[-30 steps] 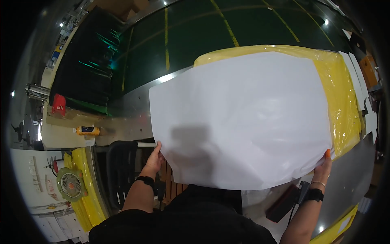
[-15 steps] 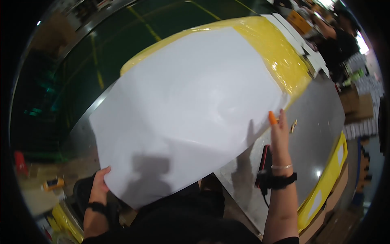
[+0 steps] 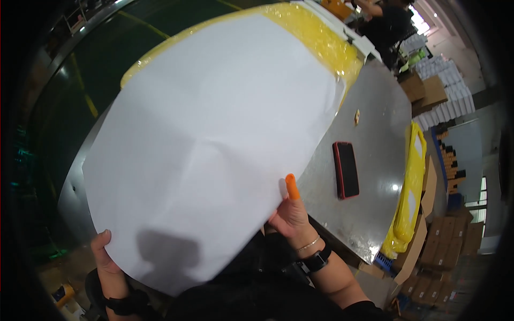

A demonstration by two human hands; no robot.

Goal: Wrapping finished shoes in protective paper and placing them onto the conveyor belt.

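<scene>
A large white sheet point(image 3: 214, 123) stretches from my body across the table, slightly creased in the middle. My left hand point(image 3: 107, 259) grips its near left edge, thumb on top and the other fingers hidden beneath. At the near right edge, my right hand point(image 3: 292, 216) is closed on the sheet, with an orange finger cot point(image 3: 291, 186) lying over the top side. Beyond and partly under the sheet is a bundle in shiny yellow plastic film point(image 3: 321, 40), its contents hidden.
A dark phone with a red case point(image 3: 347, 170) lies on the metal table point(image 3: 369, 107), near a small yellowish scrap point(image 3: 357, 117). Yellow wrapped packages point(image 3: 409, 198) stand along the right edge. Cardboard boxes point(image 3: 444, 241) are stacked at right. Another person point(image 3: 388, 27) works at the far right.
My right hand has moved left and nearer, from beside the sheet to gripping its edge. The phone, partly hidden before, now shows fully. The view has turned toward the right.
</scene>
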